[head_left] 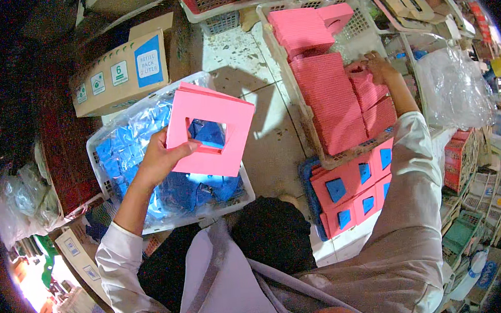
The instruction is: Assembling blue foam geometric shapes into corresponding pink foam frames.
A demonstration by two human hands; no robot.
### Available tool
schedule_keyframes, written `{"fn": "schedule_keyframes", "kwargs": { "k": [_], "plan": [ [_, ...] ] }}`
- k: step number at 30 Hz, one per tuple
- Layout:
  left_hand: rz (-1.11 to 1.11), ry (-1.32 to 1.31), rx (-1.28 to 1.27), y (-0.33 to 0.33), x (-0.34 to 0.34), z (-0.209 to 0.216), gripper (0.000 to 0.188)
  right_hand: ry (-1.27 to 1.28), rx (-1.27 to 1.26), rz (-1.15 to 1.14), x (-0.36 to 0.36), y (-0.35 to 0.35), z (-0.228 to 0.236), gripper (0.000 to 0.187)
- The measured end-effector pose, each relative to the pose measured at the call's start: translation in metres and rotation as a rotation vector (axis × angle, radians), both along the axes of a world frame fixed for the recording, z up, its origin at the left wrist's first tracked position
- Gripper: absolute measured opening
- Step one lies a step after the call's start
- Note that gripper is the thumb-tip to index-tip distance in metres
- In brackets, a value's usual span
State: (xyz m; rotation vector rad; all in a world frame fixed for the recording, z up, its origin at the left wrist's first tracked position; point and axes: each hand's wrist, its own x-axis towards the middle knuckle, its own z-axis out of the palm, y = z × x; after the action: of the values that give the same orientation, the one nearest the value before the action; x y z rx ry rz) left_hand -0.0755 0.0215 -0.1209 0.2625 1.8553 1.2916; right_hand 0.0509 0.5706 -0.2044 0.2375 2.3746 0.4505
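My left hand [162, 162] pinches a few pink square sheets [216, 160] at their cut-out window, thumb on the face. The sheets hang over a white basket [191, 218] of blue pieces [119, 159] in clear plastic; blue shows through the window. Far right, my right hand [376, 67] reaches into a pale crate [332, 162], its fingers curled round the edge of a pink stack [367, 89]. Tall stacks of pink squares [324, 103] fill much of that crate. Part of my right fingertips is hidden among the pink pieces.
Right of my knees lie pink sheets [354, 207] with blue diamond-shaped pieces, on a dark blue tray [309, 178]. A cardboard box [125, 72] stands behind the white basket. Clear plastic bags [452, 84] rest beyond the crate. Tiled floor [266, 132] runs between the baskets.
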Motion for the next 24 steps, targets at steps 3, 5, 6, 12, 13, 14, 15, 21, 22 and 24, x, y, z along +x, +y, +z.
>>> {"fn": "schedule_keyframes", "kwargs": {
  "k": [3, 5, 6, 12, 13, 14, 15, 21, 22, 24],
  "plan": [
    [-0.002, 0.006, -0.011, 0.001, -0.002, -0.001, 0.027, 0.142, 0.012, 0.027, 0.007, -0.004, 0.006, 0.068],
    [-0.006, 0.003, -0.010, 0.003, -0.002, -0.001, 0.029, 0.218, -0.072, 0.053, 0.010, 0.003, 0.010, 0.053],
    [-0.002, 0.011, -0.014, 0.004, -0.002, 0.001, 0.030, 0.297, -0.156, 0.083, 0.011, 0.006, 0.011, 0.038],
    [-0.009, 0.020, -0.003, 0.005, -0.003, 0.000, 0.030, 0.422, -0.253, -0.034, 0.013, 0.026, 0.013, 0.023],
    [-0.003, 0.017, -0.005, 0.003, -0.002, 0.000, 0.030, 0.422, -0.257, -0.027, 0.008, 0.015, 0.024, 0.023],
    [0.005, 0.018, -0.008, 0.000, -0.002, 0.001, 0.030, 0.475, -0.247, -0.047, 0.003, 0.005, 0.037, 0.019],
    [0.000, 0.032, -0.004, -0.001, -0.002, 0.002, 0.029, 0.530, -0.229, -0.077, 0.003, -0.002, 0.051, 0.016],
    [0.029, 0.063, -0.019, -0.014, -0.006, 0.002, 0.026, 0.960, -0.671, -0.198, 0.010, -0.004, 0.087, 0.019],
    [0.054, 0.047, -0.013, -0.018, -0.006, 0.003, 0.026, 0.994, -0.753, -0.170, 0.004, -0.013, 0.096, 0.018],
    [0.068, 0.075, -0.038, -0.025, -0.007, 0.005, 0.027, 1.004, -0.821, -0.219, -0.010, -0.049, 0.120, 0.018]
  ]
}}
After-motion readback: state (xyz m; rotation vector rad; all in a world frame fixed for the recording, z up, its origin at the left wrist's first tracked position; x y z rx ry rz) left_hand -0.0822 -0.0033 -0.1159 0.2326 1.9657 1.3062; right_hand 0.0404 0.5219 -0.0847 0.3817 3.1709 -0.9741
